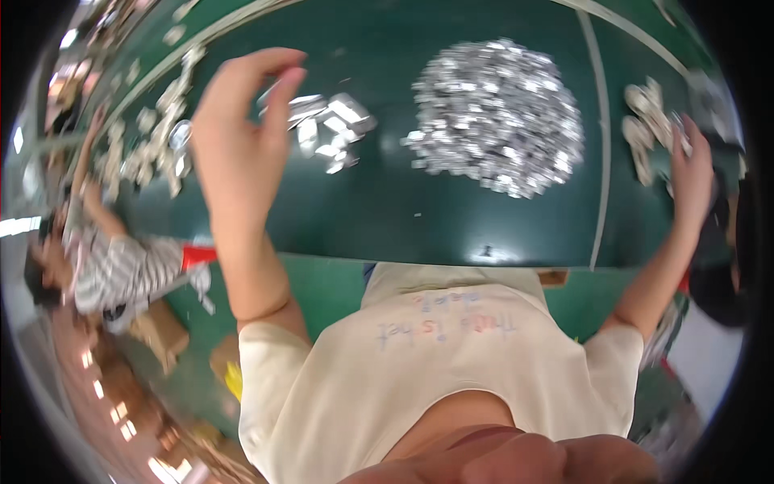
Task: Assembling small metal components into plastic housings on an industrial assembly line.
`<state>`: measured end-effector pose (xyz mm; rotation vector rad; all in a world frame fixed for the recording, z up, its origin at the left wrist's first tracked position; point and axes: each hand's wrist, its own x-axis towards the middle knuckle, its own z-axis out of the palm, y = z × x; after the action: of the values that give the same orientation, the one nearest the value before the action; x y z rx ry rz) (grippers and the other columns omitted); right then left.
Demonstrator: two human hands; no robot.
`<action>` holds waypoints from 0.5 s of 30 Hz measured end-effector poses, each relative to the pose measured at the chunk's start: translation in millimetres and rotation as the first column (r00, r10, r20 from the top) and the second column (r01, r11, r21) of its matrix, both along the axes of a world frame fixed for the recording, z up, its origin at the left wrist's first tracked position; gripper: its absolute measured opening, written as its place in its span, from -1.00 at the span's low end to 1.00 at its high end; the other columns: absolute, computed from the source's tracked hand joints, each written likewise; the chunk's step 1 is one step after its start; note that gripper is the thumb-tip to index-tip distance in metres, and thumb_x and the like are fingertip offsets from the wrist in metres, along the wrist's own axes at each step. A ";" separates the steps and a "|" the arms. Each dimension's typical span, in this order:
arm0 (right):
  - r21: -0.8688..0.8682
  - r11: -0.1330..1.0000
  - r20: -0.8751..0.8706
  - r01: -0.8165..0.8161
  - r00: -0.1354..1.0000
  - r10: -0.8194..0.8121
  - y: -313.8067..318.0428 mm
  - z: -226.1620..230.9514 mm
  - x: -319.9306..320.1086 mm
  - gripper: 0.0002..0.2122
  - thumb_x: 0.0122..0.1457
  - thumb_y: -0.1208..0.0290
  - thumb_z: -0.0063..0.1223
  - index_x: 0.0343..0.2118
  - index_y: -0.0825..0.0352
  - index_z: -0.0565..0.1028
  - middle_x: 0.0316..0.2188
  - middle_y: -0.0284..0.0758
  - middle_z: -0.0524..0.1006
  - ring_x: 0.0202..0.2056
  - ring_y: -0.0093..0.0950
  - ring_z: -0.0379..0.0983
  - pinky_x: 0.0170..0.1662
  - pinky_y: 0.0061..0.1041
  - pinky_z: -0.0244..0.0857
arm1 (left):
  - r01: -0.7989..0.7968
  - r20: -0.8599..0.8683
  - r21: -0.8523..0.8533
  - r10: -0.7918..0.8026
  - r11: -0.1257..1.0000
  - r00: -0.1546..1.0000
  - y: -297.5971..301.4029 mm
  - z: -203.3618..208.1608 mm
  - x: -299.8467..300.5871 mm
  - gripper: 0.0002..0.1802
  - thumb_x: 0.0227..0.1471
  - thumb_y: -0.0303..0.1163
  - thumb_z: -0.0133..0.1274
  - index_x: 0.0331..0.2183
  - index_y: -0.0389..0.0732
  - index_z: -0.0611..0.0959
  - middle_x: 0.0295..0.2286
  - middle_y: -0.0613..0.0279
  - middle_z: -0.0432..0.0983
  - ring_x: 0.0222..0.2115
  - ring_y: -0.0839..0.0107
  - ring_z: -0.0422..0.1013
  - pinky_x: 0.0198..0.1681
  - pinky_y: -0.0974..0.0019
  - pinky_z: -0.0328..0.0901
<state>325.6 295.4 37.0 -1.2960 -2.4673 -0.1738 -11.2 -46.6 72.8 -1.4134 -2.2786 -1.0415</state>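
The left hand (238,133) hangs above the dark green desk (355,222), its thumb and forefinger curved with their tips nearly together; whether they pinch anything, I cannot tell. Beyond it lie a few shiny silver flat pieces (343,117), left of a large, roundish heap of small silver pieces (500,117). The right hand (695,169) is beside cream-coloured elongated bundles (641,129); its fingers' grip is unclear.

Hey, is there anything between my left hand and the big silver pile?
Yes, the smaller group of silver pieces lies on the green table between your left hand and the big silver pile. The group looks low, so the hand could probably pass over it.
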 end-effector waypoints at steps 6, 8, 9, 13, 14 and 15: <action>-0.343 0.670 -0.276 -0.658 0.753 0.598 -100.2 -3.8 -104.8 -0.73 -0.12 0.47 0.21 -0.29 0.34 0.47 -0.35 -0.28 0.42 -0.31 -0.37 0.39 -0.27 -0.49 0.26 | -0.054 0.335 -0.243 0.136 0.968 0.932 -53.9 -76.8 32.5 -0.77 -0.24 -0.54 0.19 -0.39 -0.22 0.59 -0.45 0.20 0.44 -0.49 0.33 0.41 -0.45 0.35 0.31; -0.412 0.558 -0.288 -0.720 0.684 0.670 -118.1 -15.4 -120.4 -0.69 -0.15 0.41 0.23 -0.28 0.32 0.47 -0.36 -0.29 0.39 -0.34 -0.34 0.38 -0.33 -0.45 0.27 | -0.063 0.201 -0.218 0.108 0.974 0.974 -55.4 -94.6 35.4 -0.76 -0.21 -0.56 0.17 -0.36 -0.23 0.58 -0.41 0.22 0.44 -0.40 0.29 0.39 -0.40 0.32 0.32; -0.454 0.536 -0.279 -0.712 0.685 0.673 -123.1 -22.0 -124.7 -0.68 -0.15 0.41 0.23 -0.27 0.32 0.47 -0.35 -0.29 0.38 -0.36 -0.33 0.37 -0.35 -0.44 0.28 | -0.032 0.220 -0.208 0.079 0.978 0.972 -54.3 -100.1 34.3 -0.76 -0.20 -0.59 0.14 -0.35 -0.24 0.58 -0.39 0.23 0.43 -0.36 0.27 0.37 -0.37 0.29 0.31; -0.419 0.542 -0.238 -0.728 0.665 0.708 -115.4 -40.5 -137.2 -0.84 -0.08 0.55 0.12 -0.37 0.35 0.48 -0.43 -0.28 0.40 -0.35 -0.31 0.38 -0.35 -0.43 0.29 | 0.031 0.044 -0.141 -0.025 0.990 0.999 -46.6 -113.5 19.2 -0.78 -0.20 -0.59 0.11 -0.36 -0.23 0.58 -0.38 0.22 0.43 -0.37 0.24 0.38 -0.34 0.25 0.31; -0.405 0.534 -0.271 -0.743 0.655 0.706 -116.4 -37.5 -142.6 -0.91 -0.07 0.60 0.08 -0.45 0.38 0.47 -0.46 -0.28 0.41 -0.37 -0.29 0.39 -0.35 -0.42 0.29 | 0.021 0.040 -0.135 -0.016 0.991 0.999 -44.6 -114.2 15.4 -0.78 -0.20 -0.59 0.11 -0.36 -0.23 0.58 -0.38 0.22 0.43 -0.37 0.24 0.38 -0.34 0.25 0.31; -0.400 0.530 -0.269 -0.748 0.649 0.712 -115.0 -34.6 -147.6 -0.91 -0.07 0.60 0.08 -0.45 0.38 0.47 -0.46 -0.28 0.41 -0.37 -0.29 0.39 -0.35 -0.42 0.29 | 0.035 -0.028 -0.174 -0.041 0.984 0.999 -42.2 -113.8 11.8 -0.77 -0.20 -0.59 0.12 -0.36 -0.23 0.59 -0.39 0.24 0.44 -0.38 0.26 0.39 -0.34 0.28 0.31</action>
<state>178.0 180.4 2.5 -0.2403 -2.8437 0.7396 0.6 -88.8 -40.9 -1.5335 -2.3776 -0.8422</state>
